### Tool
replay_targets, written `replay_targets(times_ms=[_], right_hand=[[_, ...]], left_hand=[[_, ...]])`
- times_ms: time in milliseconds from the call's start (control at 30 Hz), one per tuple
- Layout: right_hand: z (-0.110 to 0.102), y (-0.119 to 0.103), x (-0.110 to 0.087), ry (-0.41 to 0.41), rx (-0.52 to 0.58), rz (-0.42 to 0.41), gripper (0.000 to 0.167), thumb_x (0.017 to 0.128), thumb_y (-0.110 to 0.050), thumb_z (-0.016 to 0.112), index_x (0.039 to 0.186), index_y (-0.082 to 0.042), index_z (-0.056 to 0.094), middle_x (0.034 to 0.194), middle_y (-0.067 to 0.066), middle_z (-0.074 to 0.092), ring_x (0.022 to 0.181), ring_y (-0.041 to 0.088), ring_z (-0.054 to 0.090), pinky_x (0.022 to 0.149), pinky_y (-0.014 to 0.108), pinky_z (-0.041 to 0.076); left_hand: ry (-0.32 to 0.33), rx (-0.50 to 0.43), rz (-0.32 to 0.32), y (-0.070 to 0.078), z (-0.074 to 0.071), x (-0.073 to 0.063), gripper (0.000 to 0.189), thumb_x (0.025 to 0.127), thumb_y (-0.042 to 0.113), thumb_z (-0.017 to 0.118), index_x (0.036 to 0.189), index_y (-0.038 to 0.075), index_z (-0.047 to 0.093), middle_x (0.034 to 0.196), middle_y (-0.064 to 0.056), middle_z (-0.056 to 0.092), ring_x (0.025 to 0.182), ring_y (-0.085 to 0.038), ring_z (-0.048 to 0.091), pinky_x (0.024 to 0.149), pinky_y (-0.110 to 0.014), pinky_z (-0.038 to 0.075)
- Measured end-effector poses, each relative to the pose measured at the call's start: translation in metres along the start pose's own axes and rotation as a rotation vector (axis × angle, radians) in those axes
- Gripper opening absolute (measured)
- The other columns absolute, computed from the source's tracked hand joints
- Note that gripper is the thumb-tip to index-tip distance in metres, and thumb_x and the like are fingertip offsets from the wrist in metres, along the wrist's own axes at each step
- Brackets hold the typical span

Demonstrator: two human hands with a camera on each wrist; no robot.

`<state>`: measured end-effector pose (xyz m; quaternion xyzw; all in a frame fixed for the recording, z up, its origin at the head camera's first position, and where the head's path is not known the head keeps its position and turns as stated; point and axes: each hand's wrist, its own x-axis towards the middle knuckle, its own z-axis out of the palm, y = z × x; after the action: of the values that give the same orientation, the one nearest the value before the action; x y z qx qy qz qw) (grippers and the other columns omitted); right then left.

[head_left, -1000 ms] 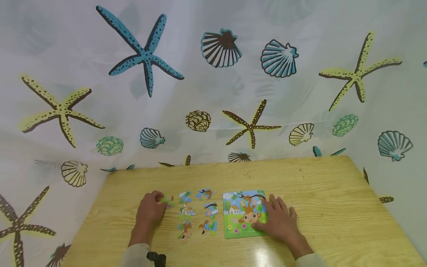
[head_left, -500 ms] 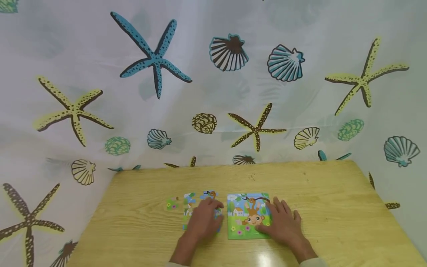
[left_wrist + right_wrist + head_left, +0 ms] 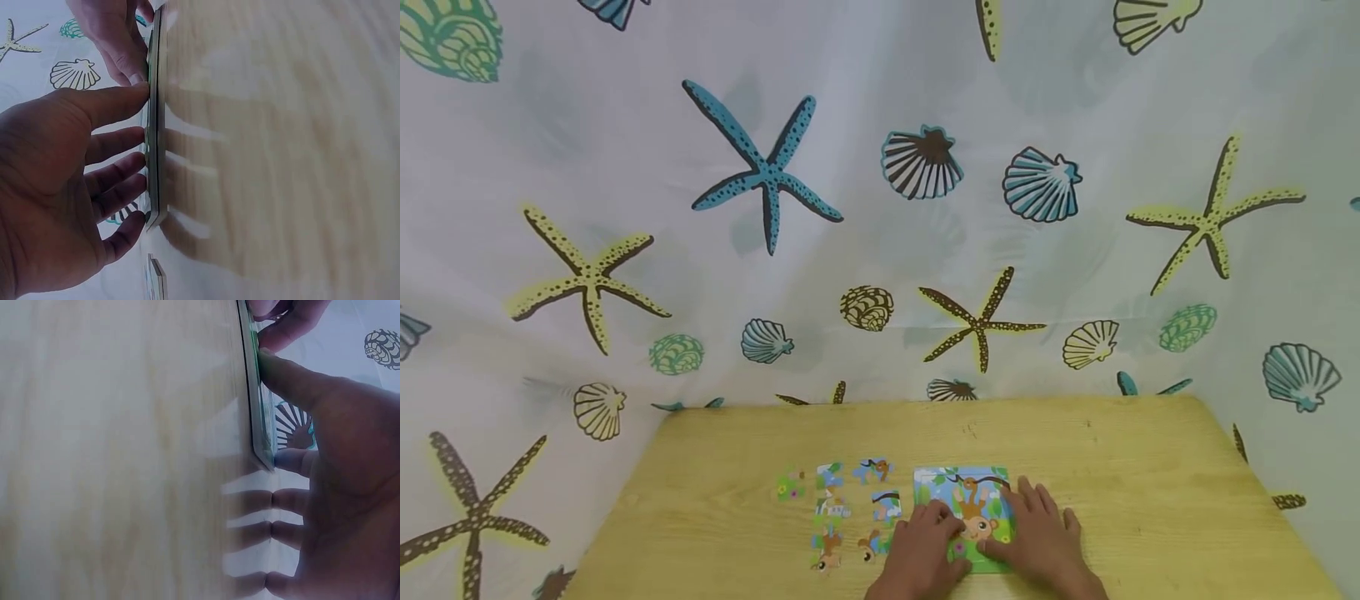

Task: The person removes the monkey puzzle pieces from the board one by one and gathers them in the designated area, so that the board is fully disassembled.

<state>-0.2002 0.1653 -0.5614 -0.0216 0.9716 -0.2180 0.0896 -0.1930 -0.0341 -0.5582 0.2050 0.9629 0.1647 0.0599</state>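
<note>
A square puzzle board (image 3: pixel 951 481) with a hanging monkey picture lies flat on the table. My left hand (image 3: pixel 922 550) reaches over its lower left part, covering some of the picture. In the left wrist view, the thumb and fingertips of that hand touch the top face of the board; no piece shows between them. On the other side, my right hand (image 3: pixel 1042 537) rests with fingers spread. Its thumb presses the board, while several fingers touch the table beyond the board's edge, as the right wrist view shows.
Left of the board lie several loose puzzle pieces, among them a green flower piece (image 3: pixel 792 485), a house piece (image 3: pixel 832 503) and a monkey-face piece (image 3: pixel 827 554). The wooden table (image 3: pixel 722 475) meets a shell-and-starfish curtain (image 3: pixel 820 275) at the back and sides.
My left hand has left the flower piece, passed over the loose pieces and come onto the board. The right hand has stayed at the board's right side. The head view has tilted upward.
</note>
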Motion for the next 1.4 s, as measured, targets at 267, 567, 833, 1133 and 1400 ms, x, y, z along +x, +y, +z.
replay_targets(times_ms=[267, 567, 833, 1133, 1400], right_hand=[[0.005, 0.008, -0.007, -0.079, 0.004, -0.006, 0.079, 0.080, -0.061, 0.066, 0.144, -0.018, 0.046, 0.157, 0.014, 0.030, 0.143, 0.042, 0.027, 0.102, 0.074, 0.021], [0.005, 0.010, -0.010, -0.106, 0.046, -0.022, 0.076, 0.080, -0.055, 0.070, 0.143, -0.020, 0.047, 0.157, 0.014, 0.031, 0.143, 0.043, 0.027, 0.102, 0.075, 0.020], [0.002, 0.006, -0.007, -0.059, 0.023, -0.069, 0.074, 0.083, -0.055, 0.068, 0.144, -0.020, 0.046, 0.157, 0.015, 0.030, 0.144, 0.042, 0.025, 0.102, 0.075, 0.019], [-0.003, 0.004, -0.006, -0.030, 0.022, -0.075, 0.071, 0.084, -0.051, 0.067, 0.144, -0.019, 0.046, 0.157, 0.016, 0.030, 0.144, 0.043, 0.025, 0.103, 0.075, 0.019], [-0.006, 0.005, -0.005, -0.044, 0.032, -0.061, 0.073, 0.084, -0.054, 0.066, 0.145, -0.020, 0.044, 0.158, 0.016, 0.028, 0.145, 0.042, 0.023, 0.103, 0.076, 0.017]], left_hand=[[-0.060, -0.092, -0.111, 0.005, 0.011, -0.003, 0.040, 0.074, 0.041, 0.082, 0.106, 0.022, 0.067, 0.110, 0.003, 0.052, 0.102, -0.020, 0.049, 0.082, -0.046, 0.046], [-0.179, -0.250, -0.218, 0.006, 0.012, -0.003, 0.040, 0.077, 0.030, 0.081, 0.106, 0.016, 0.058, 0.104, -0.006, 0.045, 0.096, -0.027, 0.041, 0.083, -0.049, 0.039], [-0.078, -0.271, -0.150, 0.001, 0.009, 0.000, 0.039, 0.076, 0.033, 0.083, 0.098, 0.019, 0.053, 0.098, -0.002, 0.049, 0.093, -0.025, 0.049, 0.076, -0.053, 0.039], [-0.066, -0.526, -0.176, -0.002, 0.005, 0.002, 0.016, 0.090, 0.013, 0.066, 0.098, 0.023, 0.057, 0.104, 0.003, 0.065, 0.093, -0.022, 0.062, 0.087, -0.063, 0.036], [0.000, -0.706, -0.181, -0.032, -0.026, -0.023, 0.023, 0.092, 0.015, 0.064, 0.114, 0.014, 0.054, 0.107, -0.008, 0.061, 0.089, -0.025, 0.057, 0.074, -0.042, 0.046]])
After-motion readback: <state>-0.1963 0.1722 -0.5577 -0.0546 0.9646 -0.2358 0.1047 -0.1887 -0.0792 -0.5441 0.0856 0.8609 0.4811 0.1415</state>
